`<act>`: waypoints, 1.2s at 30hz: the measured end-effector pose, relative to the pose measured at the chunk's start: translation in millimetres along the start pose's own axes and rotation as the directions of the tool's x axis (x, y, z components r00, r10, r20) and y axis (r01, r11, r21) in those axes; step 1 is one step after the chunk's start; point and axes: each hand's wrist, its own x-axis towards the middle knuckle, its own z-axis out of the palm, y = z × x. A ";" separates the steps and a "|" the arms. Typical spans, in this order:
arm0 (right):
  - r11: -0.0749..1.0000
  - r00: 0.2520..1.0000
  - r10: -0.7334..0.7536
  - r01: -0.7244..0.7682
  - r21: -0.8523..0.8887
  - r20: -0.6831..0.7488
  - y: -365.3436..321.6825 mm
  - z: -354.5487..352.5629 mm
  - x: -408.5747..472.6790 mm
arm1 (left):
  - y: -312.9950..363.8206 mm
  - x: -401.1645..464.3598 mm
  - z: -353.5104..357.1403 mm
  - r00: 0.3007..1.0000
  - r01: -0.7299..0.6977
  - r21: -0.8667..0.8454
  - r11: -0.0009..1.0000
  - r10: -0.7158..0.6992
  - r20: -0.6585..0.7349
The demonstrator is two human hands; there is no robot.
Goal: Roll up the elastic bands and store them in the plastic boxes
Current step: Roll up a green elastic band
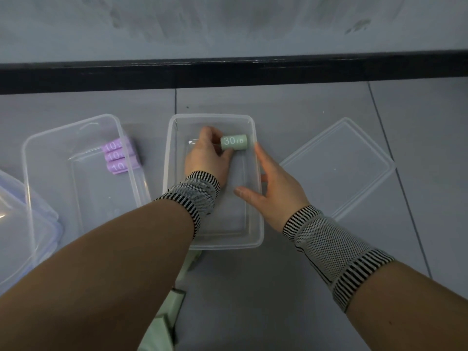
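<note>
A clear plastic box (255, 231) stands on the floor in the middle. Inside its far right corner my left hand (209, 154) pinches a rolled green band (234, 142) marked 30 LB. My right hand (274, 184) grips the box's right wall, thumb inside and fingers along the rim. A second clear box (50, 158) to the left holds three rolled purple bands (120, 157) at its far right side. Unrolled green bands (169, 307) lie on the floor under my left forearm, partly hidden.
A clear lid (339, 168) lies on the floor right of the middle box. Another clear container with a lid (17, 224) sits at the left edge. A black skirting strip (228, 72) runs along the wall beyond the boxes.
</note>
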 end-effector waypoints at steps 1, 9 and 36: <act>1.000 1.000 0.002 -0.002 0.005 -0.002 0.2 -0.5 -0.4 | 1.4 -0.3 -0.6 1.000 -0.002 0.008 1.000 0.002 0.004; 1.000 1.000 0.003 -0.003 0.009 0.003 -2.3 -2.0 -0.5 | 12.8 7.9 -12.2 0.995 0.065 0.071 0.995 -0.070 0.069; 1.000 1.000 0.006 -0.006 -0.012 0.028 -3.7 -2.3 1.3 | 7.6 -2.1 -11.5 0.996 -0.017 0.199 0.980 -0.001 0.088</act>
